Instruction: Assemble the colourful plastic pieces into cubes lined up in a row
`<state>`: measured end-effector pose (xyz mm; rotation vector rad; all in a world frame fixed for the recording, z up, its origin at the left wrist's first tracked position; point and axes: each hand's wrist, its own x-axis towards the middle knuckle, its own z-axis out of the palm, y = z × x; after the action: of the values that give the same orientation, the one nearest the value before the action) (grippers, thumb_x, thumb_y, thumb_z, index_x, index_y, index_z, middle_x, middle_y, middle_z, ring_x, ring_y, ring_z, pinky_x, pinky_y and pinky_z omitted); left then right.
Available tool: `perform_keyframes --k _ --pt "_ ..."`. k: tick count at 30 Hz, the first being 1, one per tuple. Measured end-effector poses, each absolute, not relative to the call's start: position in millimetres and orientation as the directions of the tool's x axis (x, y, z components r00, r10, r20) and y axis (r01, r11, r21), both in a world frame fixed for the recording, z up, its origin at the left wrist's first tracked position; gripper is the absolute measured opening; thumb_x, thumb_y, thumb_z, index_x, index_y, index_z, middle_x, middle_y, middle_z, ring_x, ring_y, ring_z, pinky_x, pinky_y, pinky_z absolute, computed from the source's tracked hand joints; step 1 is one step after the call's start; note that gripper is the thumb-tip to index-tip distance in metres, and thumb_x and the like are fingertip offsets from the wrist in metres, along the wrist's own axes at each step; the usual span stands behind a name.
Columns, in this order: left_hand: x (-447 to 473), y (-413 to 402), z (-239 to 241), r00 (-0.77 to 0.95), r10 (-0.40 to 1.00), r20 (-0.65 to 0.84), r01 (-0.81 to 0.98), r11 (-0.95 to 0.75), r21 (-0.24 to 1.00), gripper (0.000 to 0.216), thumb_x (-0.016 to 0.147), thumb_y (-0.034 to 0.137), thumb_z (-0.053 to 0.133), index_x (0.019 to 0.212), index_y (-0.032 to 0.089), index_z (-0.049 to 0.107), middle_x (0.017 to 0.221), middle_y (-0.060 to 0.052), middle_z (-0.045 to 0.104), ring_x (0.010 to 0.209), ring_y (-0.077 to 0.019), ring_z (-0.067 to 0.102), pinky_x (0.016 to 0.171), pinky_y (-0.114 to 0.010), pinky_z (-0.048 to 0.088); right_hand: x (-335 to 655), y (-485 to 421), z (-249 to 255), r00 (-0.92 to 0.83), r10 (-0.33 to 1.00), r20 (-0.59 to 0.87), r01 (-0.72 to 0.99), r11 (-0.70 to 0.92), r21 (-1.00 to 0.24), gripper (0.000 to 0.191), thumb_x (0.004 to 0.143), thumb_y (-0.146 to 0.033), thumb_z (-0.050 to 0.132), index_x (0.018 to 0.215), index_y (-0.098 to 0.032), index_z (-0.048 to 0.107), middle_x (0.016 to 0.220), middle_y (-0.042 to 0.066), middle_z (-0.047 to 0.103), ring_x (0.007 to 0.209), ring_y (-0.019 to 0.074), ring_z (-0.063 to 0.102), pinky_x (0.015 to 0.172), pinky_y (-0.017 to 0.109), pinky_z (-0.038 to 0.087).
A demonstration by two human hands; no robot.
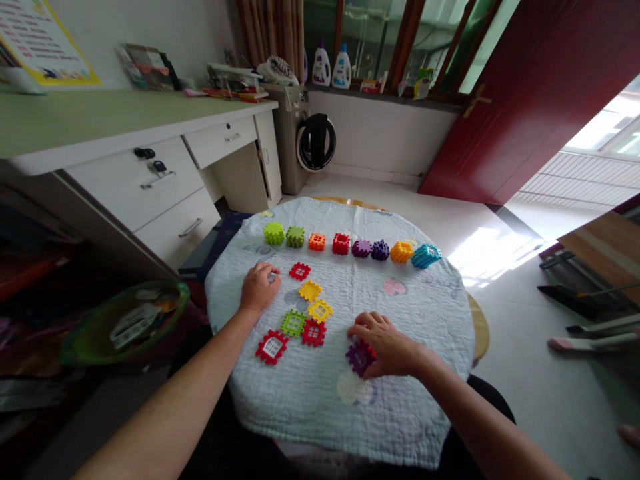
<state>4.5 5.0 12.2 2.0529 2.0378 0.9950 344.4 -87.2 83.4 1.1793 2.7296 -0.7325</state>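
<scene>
My right hand [387,343] rests on the cloth with its fingers curled over a purple toothed block [359,357]. My left hand [259,287] lies loosely closed on the cloth, just left of a flat red tile [299,271]; what it holds, if anything, is hidden. Between the hands lie flat tiles: two yellow tiles [311,290], a green tile [293,323], a red tile [314,332] and a larger red tile [272,347]. Along the far side runs a row of built cubes from a green cube [274,233] to a teal cube [426,255].
A pale quilted cloth [400,400] covers the small round table. A white desk with drawers [165,180] stands at the left, a green basin [125,320] of oddments beside it. A washing machine [305,140] and a dark red door [525,100] stand behind.
</scene>
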Motion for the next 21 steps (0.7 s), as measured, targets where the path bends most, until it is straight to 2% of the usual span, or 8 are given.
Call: perform_keyframes --k 5,9,12,16,21 --pt "2 -18 31 0.035 0.95 0.309 0.786 -0.217 0.579 0.029 0.077 0.038 0.058 0.098 0.019 0.066 0.114 -0.01 0.059 0.116 -0.0245 0.055 0.107 -0.04 0.04 343 -74 77 -0.667 0.718 -0.201 0.723 0.556 -0.411 0.058 0.061 -0.032 0.082 0.114 -0.027 0.062 0.12 0.008 0.051 0.107 0.0269 0.046 0.095 0.041 0.04" --pt "-4 -75 44 0.232 0.964 0.128 0.825 -0.265 0.5 0.064 0.064 0.052 0.072 0.121 0.027 0.06 0.138 -0.01 0.047 0.127 -0.0305 0.047 0.107 -0.045 0.039 346 -59 67 -0.594 0.789 -0.156 0.765 0.494 -0.412 0.06 0.065 -0.031 0.08 0.121 -0.028 0.059 0.129 0.009 0.048 0.115 0.0286 0.043 0.098 0.043 0.039" --pt "-10 -116 44 0.314 0.949 -0.012 0.856 -0.278 0.436 0.086 0.053 0.048 0.078 0.134 0.034 0.051 0.145 -0.01 0.042 0.125 -0.0341 0.05 0.103 -0.047 0.043 352 -58 60 -0.49 0.866 -0.101 0.827 0.426 -0.367 0.067 0.066 -0.034 0.08 0.127 -0.028 0.055 0.136 0.011 0.044 0.122 0.0315 0.04 0.102 0.048 0.036" --pt "-10 -133 42 0.258 0.964 -0.064 0.885 -0.21 0.415 0.083 0.058 0.043 0.074 0.137 0.037 0.046 0.141 -0.009 0.044 0.113 -0.0308 0.06 0.096 -0.041 0.048 364 -72 56 -0.401 0.915 -0.048 0.864 0.36 -0.353 0.071 0.066 -0.037 0.079 0.131 -0.027 0.051 0.136 0.012 0.043 0.121 0.0331 0.041 0.099 0.049 0.038" --pt "13 -114 51 0.301 0.945 -0.127 0.873 -0.219 0.436 0.071 0.065 0.037 0.067 0.134 0.032 0.049 0.13 -0.009 0.05 0.096 -0.0238 0.067 0.086 -0.031 0.052 365 -84 56 -0.391 0.92 -0.027 0.844 0.347 -0.409 0.047 0.078 -0.032 0.069 0.122 -0.026 0.057 0.123 0.01 0.052 0.108 0.0267 0.048 0.095 0.041 0.042"
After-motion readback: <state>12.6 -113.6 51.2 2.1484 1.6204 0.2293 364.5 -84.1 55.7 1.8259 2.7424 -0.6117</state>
